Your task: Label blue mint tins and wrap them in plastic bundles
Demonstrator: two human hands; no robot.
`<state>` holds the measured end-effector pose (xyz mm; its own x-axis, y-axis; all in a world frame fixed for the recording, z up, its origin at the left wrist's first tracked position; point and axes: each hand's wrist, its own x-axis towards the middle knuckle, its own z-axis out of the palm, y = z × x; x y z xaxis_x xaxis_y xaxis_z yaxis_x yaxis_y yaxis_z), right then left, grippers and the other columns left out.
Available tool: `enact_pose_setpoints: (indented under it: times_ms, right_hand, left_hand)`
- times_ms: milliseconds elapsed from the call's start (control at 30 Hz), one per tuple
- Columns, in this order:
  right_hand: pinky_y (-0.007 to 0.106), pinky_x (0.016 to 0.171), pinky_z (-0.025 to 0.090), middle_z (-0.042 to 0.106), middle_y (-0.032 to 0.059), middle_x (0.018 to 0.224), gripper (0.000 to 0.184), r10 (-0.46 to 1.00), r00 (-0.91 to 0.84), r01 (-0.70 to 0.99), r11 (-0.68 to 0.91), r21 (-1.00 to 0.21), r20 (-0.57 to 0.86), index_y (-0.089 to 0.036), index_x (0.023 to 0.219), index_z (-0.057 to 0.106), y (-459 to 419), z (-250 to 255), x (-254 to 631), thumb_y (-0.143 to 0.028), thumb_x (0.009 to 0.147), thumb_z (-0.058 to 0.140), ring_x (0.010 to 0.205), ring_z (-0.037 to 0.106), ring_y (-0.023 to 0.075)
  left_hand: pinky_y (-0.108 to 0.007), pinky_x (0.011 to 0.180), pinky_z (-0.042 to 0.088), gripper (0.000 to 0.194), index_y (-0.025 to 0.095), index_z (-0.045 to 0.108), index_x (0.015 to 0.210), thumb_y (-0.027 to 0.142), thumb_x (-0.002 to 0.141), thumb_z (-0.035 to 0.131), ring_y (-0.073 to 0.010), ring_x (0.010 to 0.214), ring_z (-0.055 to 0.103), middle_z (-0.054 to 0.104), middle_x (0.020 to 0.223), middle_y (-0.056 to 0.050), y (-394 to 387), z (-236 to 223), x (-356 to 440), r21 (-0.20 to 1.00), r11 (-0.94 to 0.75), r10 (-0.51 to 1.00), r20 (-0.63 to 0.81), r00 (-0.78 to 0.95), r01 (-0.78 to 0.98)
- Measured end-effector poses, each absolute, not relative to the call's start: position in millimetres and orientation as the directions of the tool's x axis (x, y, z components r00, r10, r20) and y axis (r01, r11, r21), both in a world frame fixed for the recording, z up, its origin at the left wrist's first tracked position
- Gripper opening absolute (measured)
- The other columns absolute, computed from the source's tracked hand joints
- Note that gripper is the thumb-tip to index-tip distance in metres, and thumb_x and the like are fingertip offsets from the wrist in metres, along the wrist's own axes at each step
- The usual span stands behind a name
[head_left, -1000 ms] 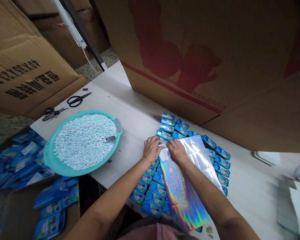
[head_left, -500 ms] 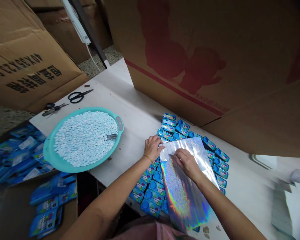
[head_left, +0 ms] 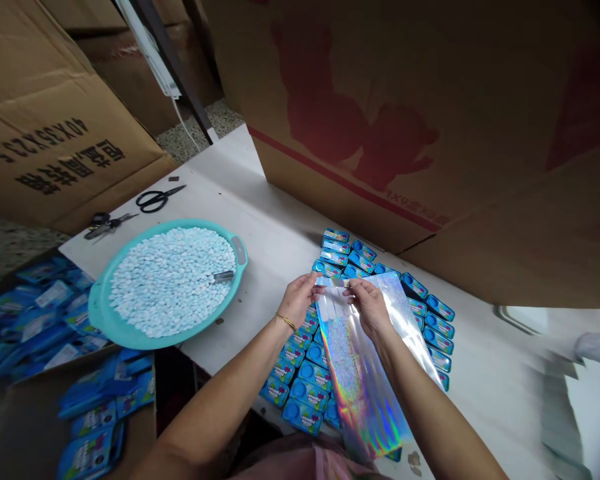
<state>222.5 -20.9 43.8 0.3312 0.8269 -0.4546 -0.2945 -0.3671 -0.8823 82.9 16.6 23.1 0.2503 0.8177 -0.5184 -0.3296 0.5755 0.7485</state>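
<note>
A shiny rainbow-silver holographic sheet (head_left: 365,373) lies slanted over rows of small blue tins (head_left: 305,397) lettered "Caramelo". At its upper left corner my left hand (head_left: 300,298) is closed, thumb and fingers pinching the edge. My right hand (head_left: 371,308) pinches along the same top edge, a short way to the right. Between the fingertips runs a narrow pale strip; whether it is part of the sheet or a separate piece is unclear. Below that strip, a plain whitish patch shows on the sheet. More blue tins stick out past the sheet's far and right sides.
A teal basin (head_left: 96,313) full of pale blue candies, with a scoop (head_left: 223,276) in it, stands at left. Scissors (head_left: 155,199) and keys (head_left: 107,225) lie behind it. Blue packs (head_left: 93,447) fill boxes at lower left. A large carton (head_left: 340,153) borders the back.
My right hand has moved up and slightly left from the sheet's whitish patch to its top edge, closer to my left hand. My left hand has shifted slightly, still at the corner.
</note>
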Motion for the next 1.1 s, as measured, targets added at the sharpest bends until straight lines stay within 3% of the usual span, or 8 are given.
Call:
enact_pose_setpoints:
  times_ms: [100,267,367,467,733,867,1000,1100]
  right_hand:
    - [0.021,0.051,0.035,0.055,-0.0011,0.06,0.025,0.812,0.402,-0.237,-0.355,-0.904,-0.424,-0.016,0.069,0.06,-16,28,209,-0.038,0.06,0.065,0.055,0.049,0.0102]
    - [0.026,0.063,0.038,0.057,0.0006,0.065,0.022,0.795,0.589,0.131,-0.274,-0.953,-0.147,-0.016,0.064,0.06,5,2,187,-0.037,0.067,0.057,0.064,0.05,0.0136]
    - [0.028,0.069,0.035,0.057,0.002,0.068,0.021,0.776,0.629,0.403,-0.275,-0.873,0.046,-0.017,0.064,0.059,17,-8,180,-0.035,0.073,0.052,0.07,0.049,0.0153]
    - [0.03,0.073,0.03,0.059,0.0032,0.074,0.022,0.785,0.603,0.591,-0.318,-0.741,0.144,-0.018,0.066,0.059,22,-15,179,-0.032,0.077,0.048,0.076,0.047,0.0171]
    - [0.033,0.067,0.025,0.057,0.0084,0.079,0.026,0.846,0.507,0.787,-0.376,-0.489,0.165,-0.018,0.071,0.061,26,-22,182,-0.03,0.082,0.041,0.078,0.042,0.0214]
    - [0.035,0.068,0.025,0.055,0.0101,0.087,0.026,0.902,0.397,0.873,-0.314,-0.373,0.17,-0.019,0.089,0.061,25,-15,188,-0.025,0.084,0.036,0.081,0.04,0.023]
    - [0.036,0.07,0.025,0.052,0.0096,0.093,0.03,0.992,0.098,0.979,-0.081,-0.188,0.082,-0.028,0.105,0.058,16,-10,199,-0.021,0.085,0.036,0.084,0.04,0.0231]
    - [0.036,0.071,0.025,0.053,0.0093,0.095,0.031,0.995,0.083,0.981,-0.071,-0.179,0.058,-0.027,0.107,0.057,6,-7,216,-0.018,0.083,0.039,0.085,0.041,0.0222]
  left_hand:
    - [-0.018,0.05,0.036,0.039,0.013,0.059,0.089,0.029,0.057,0.07,-0.0069,0.054,0.052,0.06,0.064,0.001,25,16,73,0.767,0.559,0.829,-0.515,0.218,-0.315]
    - [-0.021,0.055,0.04,0.034,0.014,0.056,0.089,0.019,0.057,0.065,-0.0085,0.054,0.054,0.058,0.056,0.004,56,-12,66,0.923,0.368,0.928,-0.358,0.099,-0.111]
    - [-0.023,0.061,0.042,0.031,0.015,0.056,0.091,0.017,0.06,0.061,-0.0109,0.057,0.056,0.057,0.054,0.004,77,-31,67,0.965,0.249,0.964,-0.255,0.08,0.082]
    - [-0.024,0.064,0.043,0.03,0.017,0.057,0.091,0.017,0.061,0.06,-0.0116,0.06,0.057,0.058,0.056,0.004,89,-46,70,0.955,0.193,0.975,-0.212,0.065,0.226]
    - [-0.024,0.062,0.043,0.029,0.018,0.059,0.089,0.021,0.061,0.062,-0.0115,0.055,0.055,0.056,0.053,0.004,98,-70,77,0.944,0.215,0.965,-0.245,0.095,0.251]
    - [-0.026,0.064,0.043,0.025,0.018,0.063,0.085,0.018,0.06,0.061,-0.0128,0.056,0.055,0.058,0.056,0.002,94,-72,78,0.914,0.246,0.954,-0.287,0.083,0.323]
    - [-0.028,0.076,0.041,0.025,0.023,0.068,0.08,0.011,0.066,0.05,-0.0161,0.078,0.055,0.062,0.079,-0.002,90,-61,72,0.865,0.019,0.953,-0.167,0.254,0.501]
    - [-0.032,0.08,0.039,0.031,0.023,0.068,0.084,0.008,0.066,0.048,-0.0207,0.087,0.051,0.059,0.092,-0.006,86,-44,63,0.681,-0.129,0.94,-0.148,0.307,0.721]
